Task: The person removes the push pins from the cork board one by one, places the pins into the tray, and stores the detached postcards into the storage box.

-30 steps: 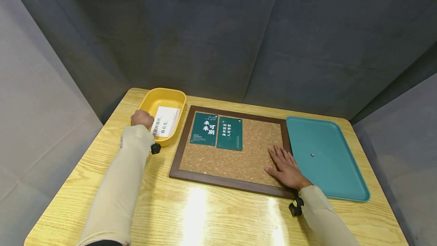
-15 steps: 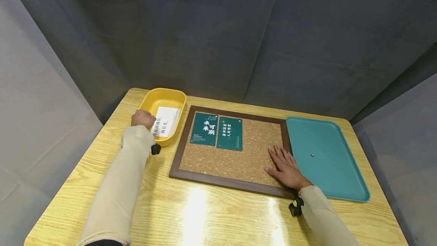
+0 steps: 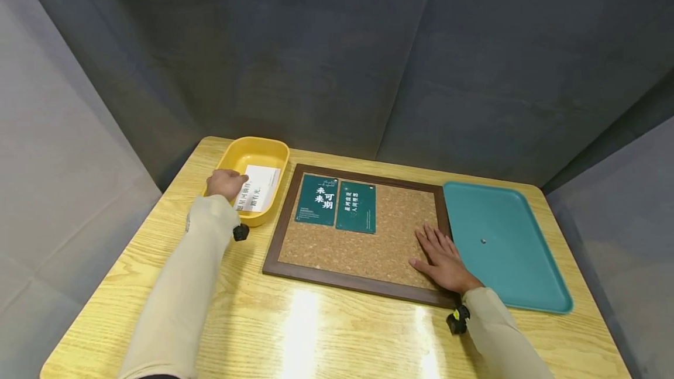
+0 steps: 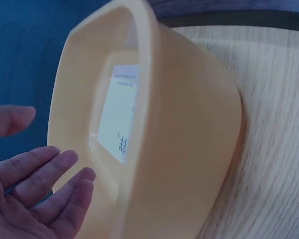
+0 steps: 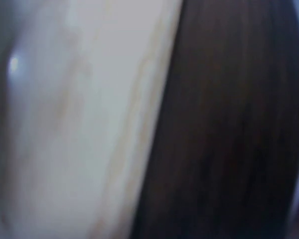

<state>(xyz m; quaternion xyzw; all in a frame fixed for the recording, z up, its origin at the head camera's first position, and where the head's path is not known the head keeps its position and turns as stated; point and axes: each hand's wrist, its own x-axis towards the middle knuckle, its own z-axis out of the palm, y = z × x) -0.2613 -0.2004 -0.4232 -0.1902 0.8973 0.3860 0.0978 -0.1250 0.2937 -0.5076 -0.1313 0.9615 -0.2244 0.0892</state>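
My left hand [image 3: 225, 184] is over the near left part of a yellow plastic basin [image 3: 284, 159]. In the left wrist view its thumb stands apart from the loosely bent fingers [image 4: 65, 159], and nothing is between them. A white card [image 3: 259, 189] printed with dark characters lies in the basin. Small glints [image 4: 92, 142] show beside that card, too faint to identify. My right hand [image 3: 441, 259] rests with spread fingers on the right end of a brown-framed corkboard [image 3: 392, 256]. Two dark green cards, a left one [image 3: 316, 199] and a right one [image 3: 356, 206], lie side by side on the cork.
A teal tray [image 3: 511, 262] with a tiny shiny item [image 3: 483, 241] on it sits right of the corkboard, against its frame. Everything stands on a light wooden table [image 3: 253, 320]. A dark curtain [image 3: 316, 57] hangs behind the table.
My left hand has loosened from a more curled shape, and its thumb now points out to the right over the card. The right hand stays on the corkboard.
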